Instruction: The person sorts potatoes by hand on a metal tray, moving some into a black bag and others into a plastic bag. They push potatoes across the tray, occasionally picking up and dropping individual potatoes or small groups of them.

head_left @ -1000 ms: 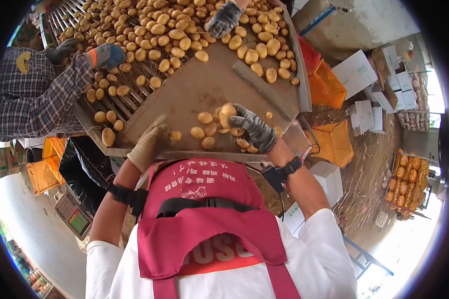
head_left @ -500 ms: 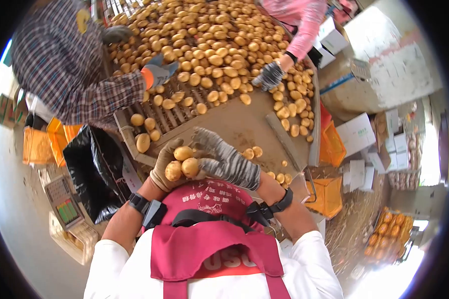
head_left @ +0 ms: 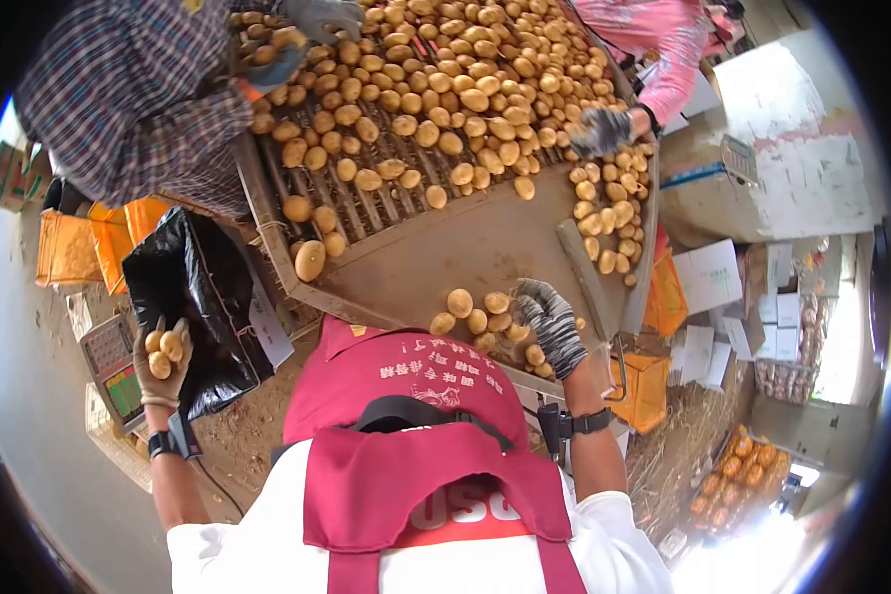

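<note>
My left hand (head_left: 166,374), in a beige work glove, cups three potatoes (head_left: 158,363) beside the black plastic bag (head_left: 203,307). The bag stands open on the left, its inside dark. My right hand (head_left: 550,327), in a grey striped glove, is over the front edge of the sorting table (head_left: 445,247). Its fingers are stretched out against the right side of a small group of potatoes (head_left: 477,322). The palm is turned away from me, so contact with the potatoes is partly hidden.
Many potatoes (head_left: 475,99) cover the slatted rack at the back. A co-worker's plaid sleeve (head_left: 188,148) is at the left, another person's striped glove (head_left: 604,132) at the right. A digital scale (head_left: 109,361), orange crates (head_left: 639,386) and white boxes (head_left: 708,277) stand around.
My left hand has carried its potatoes from in front of my apron to the left, by the black bag. My right hand has moved right to the potatoes at the table's front edge.
</note>
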`<action>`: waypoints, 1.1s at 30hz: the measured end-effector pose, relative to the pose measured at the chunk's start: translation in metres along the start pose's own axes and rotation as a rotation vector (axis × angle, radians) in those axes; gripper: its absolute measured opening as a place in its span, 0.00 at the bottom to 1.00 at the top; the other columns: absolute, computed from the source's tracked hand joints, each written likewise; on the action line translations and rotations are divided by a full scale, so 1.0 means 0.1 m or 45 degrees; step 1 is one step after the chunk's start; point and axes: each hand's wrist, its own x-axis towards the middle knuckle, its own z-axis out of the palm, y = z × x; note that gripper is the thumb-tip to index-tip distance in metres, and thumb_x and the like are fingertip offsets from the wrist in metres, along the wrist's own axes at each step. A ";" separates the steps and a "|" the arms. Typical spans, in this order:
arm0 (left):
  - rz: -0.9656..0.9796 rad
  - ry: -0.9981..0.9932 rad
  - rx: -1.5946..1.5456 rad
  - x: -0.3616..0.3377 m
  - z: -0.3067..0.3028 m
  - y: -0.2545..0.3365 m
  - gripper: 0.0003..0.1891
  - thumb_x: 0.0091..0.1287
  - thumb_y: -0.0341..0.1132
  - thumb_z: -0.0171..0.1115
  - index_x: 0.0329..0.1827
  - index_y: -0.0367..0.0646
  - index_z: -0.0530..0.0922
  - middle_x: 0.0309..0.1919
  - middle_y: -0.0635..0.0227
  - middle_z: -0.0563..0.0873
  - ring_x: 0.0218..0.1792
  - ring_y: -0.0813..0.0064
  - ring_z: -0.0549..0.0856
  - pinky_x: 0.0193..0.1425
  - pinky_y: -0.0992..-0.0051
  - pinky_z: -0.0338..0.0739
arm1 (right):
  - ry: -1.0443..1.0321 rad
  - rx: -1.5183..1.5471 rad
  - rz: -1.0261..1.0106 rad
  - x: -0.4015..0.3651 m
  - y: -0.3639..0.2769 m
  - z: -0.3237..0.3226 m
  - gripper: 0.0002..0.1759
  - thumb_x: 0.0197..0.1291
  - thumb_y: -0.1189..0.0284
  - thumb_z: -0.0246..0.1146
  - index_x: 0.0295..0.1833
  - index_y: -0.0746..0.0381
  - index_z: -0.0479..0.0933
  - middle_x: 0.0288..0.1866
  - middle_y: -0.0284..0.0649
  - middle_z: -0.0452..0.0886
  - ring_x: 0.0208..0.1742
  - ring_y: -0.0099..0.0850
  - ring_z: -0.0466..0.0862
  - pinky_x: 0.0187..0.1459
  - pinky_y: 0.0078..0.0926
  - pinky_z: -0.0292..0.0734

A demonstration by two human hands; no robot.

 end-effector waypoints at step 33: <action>-0.367 -0.358 0.208 -0.45 2.06 -2.23 0.30 0.75 0.36 0.52 0.81 0.43 0.61 0.73 0.47 0.72 0.61 0.68 0.83 0.34 0.81 0.79 | -0.909 -1.318 -0.844 0.65 0.04 0.60 0.32 0.59 0.59 0.71 0.70 0.48 0.75 0.69 0.42 0.75 0.72 0.45 0.73 0.68 0.45 0.72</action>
